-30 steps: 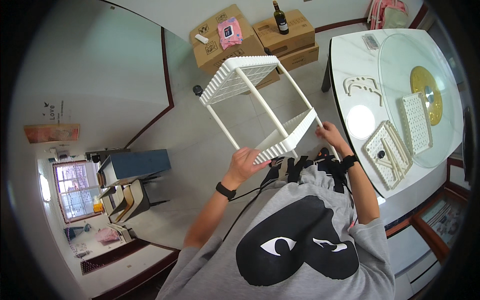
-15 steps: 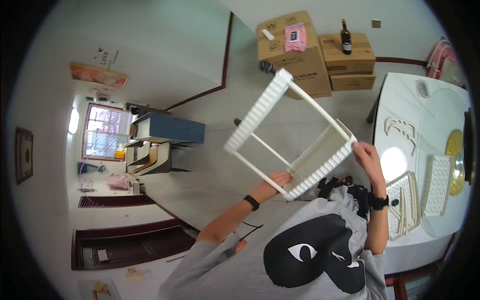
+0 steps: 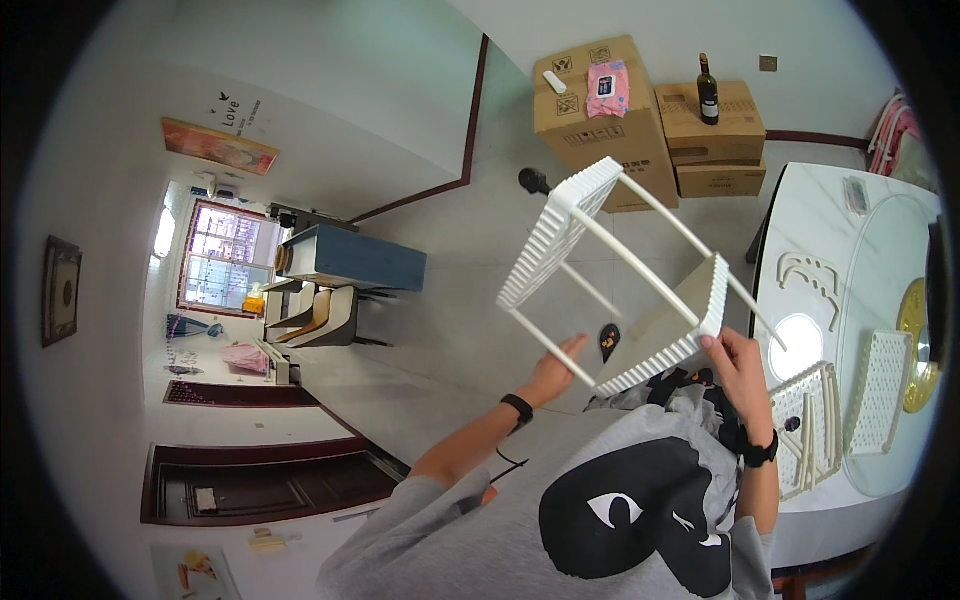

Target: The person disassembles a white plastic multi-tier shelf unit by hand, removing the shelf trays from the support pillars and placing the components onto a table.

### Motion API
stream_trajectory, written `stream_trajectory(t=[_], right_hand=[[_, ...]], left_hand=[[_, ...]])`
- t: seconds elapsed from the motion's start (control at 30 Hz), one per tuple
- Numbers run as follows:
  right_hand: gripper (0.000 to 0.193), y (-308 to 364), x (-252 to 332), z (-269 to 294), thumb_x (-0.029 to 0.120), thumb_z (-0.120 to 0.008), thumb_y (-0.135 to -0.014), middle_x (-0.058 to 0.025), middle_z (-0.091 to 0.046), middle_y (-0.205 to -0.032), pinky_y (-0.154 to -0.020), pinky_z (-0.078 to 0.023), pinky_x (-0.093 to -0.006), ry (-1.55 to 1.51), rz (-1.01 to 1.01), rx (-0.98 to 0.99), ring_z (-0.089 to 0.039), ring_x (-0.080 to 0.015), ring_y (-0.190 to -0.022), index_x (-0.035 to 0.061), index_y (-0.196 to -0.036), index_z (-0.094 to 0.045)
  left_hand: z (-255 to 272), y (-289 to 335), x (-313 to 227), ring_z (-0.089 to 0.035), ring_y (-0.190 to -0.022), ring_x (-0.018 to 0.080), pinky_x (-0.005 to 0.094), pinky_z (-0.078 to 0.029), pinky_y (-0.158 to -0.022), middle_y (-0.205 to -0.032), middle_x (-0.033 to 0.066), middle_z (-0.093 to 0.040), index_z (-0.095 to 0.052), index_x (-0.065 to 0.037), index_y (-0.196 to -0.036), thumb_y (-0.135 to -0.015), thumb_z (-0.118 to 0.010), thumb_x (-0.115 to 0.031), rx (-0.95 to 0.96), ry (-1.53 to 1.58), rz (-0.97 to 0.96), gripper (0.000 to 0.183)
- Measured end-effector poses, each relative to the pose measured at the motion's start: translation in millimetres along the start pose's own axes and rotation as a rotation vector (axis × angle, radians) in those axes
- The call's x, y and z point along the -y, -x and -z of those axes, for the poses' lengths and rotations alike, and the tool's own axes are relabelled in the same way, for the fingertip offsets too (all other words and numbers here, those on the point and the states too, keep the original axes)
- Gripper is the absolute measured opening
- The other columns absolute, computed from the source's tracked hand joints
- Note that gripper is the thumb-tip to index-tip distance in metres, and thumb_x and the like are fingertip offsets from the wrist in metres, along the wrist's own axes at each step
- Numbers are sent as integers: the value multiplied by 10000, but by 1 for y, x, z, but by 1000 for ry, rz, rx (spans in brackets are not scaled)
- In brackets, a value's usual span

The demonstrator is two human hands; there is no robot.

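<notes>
The white rack (image 3: 635, 267) is in the middle of the frame, up off the floor. It has two shelves with poles between them. Half a second ago we saw mostly the thin bumpy edge of the far shelf (image 3: 532, 250). Now the rack has turned, and the holes in that shelf show too. A pole end (image 3: 776, 335) now pokes out past the near shelf (image 3: 660, 358), toward the right of the frame.

The right hand (image 3: 738, 368), right of the middle, is lower in the frame than before. Its thumb and fingers are bent close and pinch the corner of the near shelf. The left hand (image 3: 553, 374) is almost where it was, just below the middle. Its fingers go behind a pole near the shelf corner, a little bent. I cannot tell how tight they are.

The black wheel (image 3: 534, 181) is at the rack's far end, above the middle. The brown boxes (image 3: 635, 160) at the top and the white table (image 3: 790, 220) at the right have slid a bit right and down.
</notes>
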State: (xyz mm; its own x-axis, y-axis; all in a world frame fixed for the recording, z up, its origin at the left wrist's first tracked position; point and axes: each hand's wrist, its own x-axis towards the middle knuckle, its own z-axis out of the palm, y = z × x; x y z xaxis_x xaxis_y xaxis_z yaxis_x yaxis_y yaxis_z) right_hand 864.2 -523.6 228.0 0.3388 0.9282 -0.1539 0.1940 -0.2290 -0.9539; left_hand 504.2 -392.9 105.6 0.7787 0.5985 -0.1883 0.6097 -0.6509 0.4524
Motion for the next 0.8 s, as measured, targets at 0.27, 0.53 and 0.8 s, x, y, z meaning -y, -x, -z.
stream_trajectory(t=[0.27, 0.53, 0.8], right_hand=[[358, 28, 30, 8, 305, -633, -923, -206, -539, -572, -512, -407, -454, 391, 128, 23, -549, -417, -544, -7, -762, -562], [401, 29, 33, -12, 315, -622, -928, -229, -512, -577, -508, -374, -461, 464, 179, 95, -520, -430, -548, -20, -723, -541], [338, 40, 22, -7, 253, -629, -925, -222, -527, -597, -526, -398, -432, 349, 95, 246, -536, -379, -531, -42, -776, -562]], left_hand=[[121, -16, 39, -528, -1205, 328, 370, -405, -1027, -1299, 196, -557, -523, -9, -1279, -861, -405, 75, -830, 475, 406, 443], [139, -79, -154, -618, -919, 307, 409, -485, -796, -991, 141, -645, -598, -37, -1149, -830, -705, -288, -200, -2, -514, 420], [114, -82, -186, -638, -707, 401, 459, -483, -649, -701, 186, -634, -461, 40, -1048, -829, -707, -364, 70, -16, -416, 522]])
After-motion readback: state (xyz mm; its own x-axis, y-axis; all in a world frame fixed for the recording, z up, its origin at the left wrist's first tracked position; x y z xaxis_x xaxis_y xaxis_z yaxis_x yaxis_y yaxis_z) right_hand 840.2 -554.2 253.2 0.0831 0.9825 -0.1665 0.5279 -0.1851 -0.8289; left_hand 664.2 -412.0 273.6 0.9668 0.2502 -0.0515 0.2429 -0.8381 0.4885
